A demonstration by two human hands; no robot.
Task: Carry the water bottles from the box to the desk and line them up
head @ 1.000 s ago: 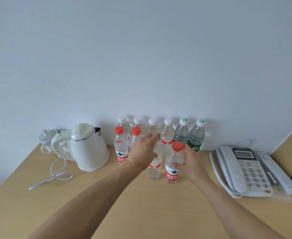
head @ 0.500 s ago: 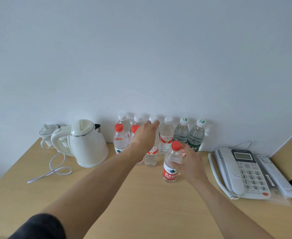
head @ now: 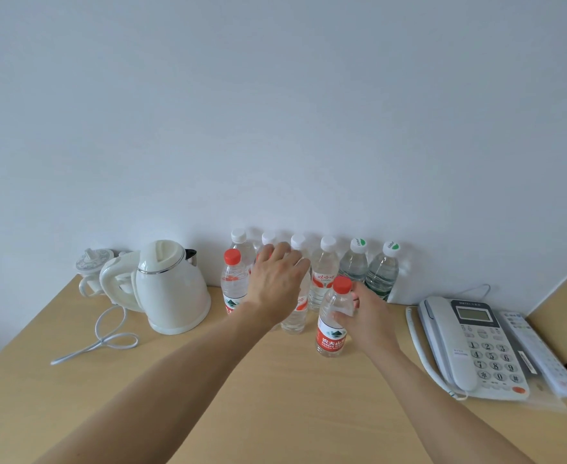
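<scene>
Six water bottles stand along the wall: a white-capped row and two green-labelled ones at its right end. In front, a red-capped bottle stands at the left. Another is mostly hidden behind my left hand. That hand wraps over the top of a third front-row bottle, hiding its cap and my thumb. My right hand grips a red-capped bottle that stands on the desk, nearer to me than the rows.
A white electric kettle with a looped cord stands at the left, with a small ceramic pot behind it. A desk phone and a flat remote lie at the right. The box is out of view.
My left hand has pushed its bottle away from me into the front row and slid up to the bottle's top. My right hand still holds its red-capped bottle in about the same spot.
</scene>
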